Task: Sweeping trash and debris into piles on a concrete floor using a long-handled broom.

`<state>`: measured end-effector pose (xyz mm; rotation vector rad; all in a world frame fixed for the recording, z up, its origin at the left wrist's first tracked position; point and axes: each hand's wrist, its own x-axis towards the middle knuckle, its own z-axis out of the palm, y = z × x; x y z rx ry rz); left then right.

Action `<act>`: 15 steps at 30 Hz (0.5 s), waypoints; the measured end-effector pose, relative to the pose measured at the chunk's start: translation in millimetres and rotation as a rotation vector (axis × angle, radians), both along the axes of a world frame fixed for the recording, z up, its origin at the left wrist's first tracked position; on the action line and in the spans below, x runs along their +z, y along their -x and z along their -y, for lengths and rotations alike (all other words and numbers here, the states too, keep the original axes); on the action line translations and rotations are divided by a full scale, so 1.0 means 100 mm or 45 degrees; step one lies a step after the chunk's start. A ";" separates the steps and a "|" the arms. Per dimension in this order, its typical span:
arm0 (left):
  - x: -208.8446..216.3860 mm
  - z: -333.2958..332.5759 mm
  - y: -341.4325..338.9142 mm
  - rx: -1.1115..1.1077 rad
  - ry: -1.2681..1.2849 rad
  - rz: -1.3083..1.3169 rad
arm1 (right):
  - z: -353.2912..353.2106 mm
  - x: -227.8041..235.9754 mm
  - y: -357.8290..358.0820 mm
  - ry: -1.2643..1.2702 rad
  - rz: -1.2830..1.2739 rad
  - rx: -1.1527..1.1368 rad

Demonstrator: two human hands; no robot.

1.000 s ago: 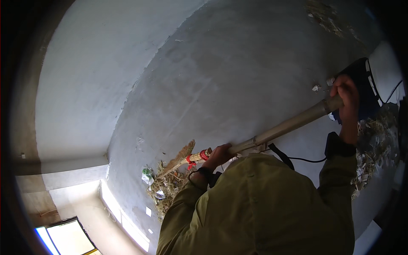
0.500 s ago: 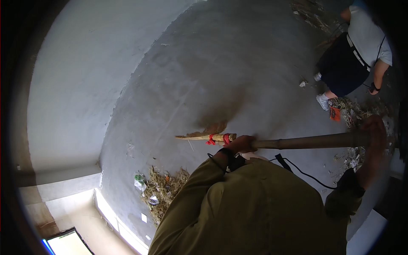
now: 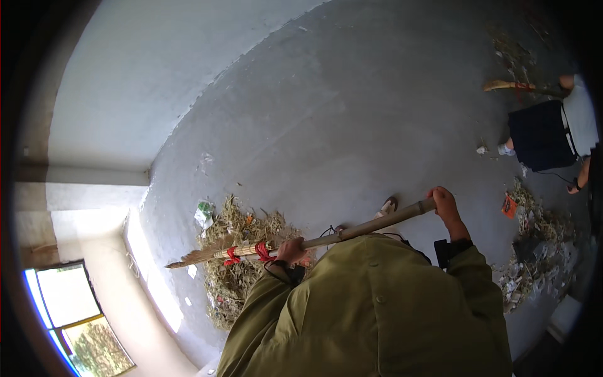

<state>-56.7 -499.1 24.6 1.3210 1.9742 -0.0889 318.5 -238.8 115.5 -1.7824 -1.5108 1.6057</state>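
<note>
A broom (image 3: pixel 383 222) with a thick bamboo handle lies slantwise across the front of my body. My left hand (image 3: pixel 291 250) is closed round the lower handle, just beside the red ties. Near the handle's upper end, my right hand (image 3: pixel 445 203) grips it. The straw broom head (image 3: pixel 204 255) points left, over a heap of dry straw and litter (image 3: pixel 235 286). Whether the bristles touch the heap or hang above it, I cannot tell. One of my shoes (image 3: pixel 390 205) shows beyond the handle.
On the right, a person (image 3: pixel 543 135) in a white top and dark shorts has another broom (image 3: pixel 512 85). More litter heaps (image 3: pixel 537 251) lie along the right, one with an orange wrapper (image 3: pixel 509 205). A pale wall (image 3: pixel 125 81) bounds the left; a window (image 3: pixel 81 314) stands lower left.
The broom head has swung left and nearer, from the grey floor to the straw heap. Both my hands moved left with it, still gripping. The other person now appears farther right.
</note>
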 end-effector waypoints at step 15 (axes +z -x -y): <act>0.06 0.75 0.39 0.230 -0.012 0.081 | -0.02 -0.44 0.86 -0.174 -0.132 0.097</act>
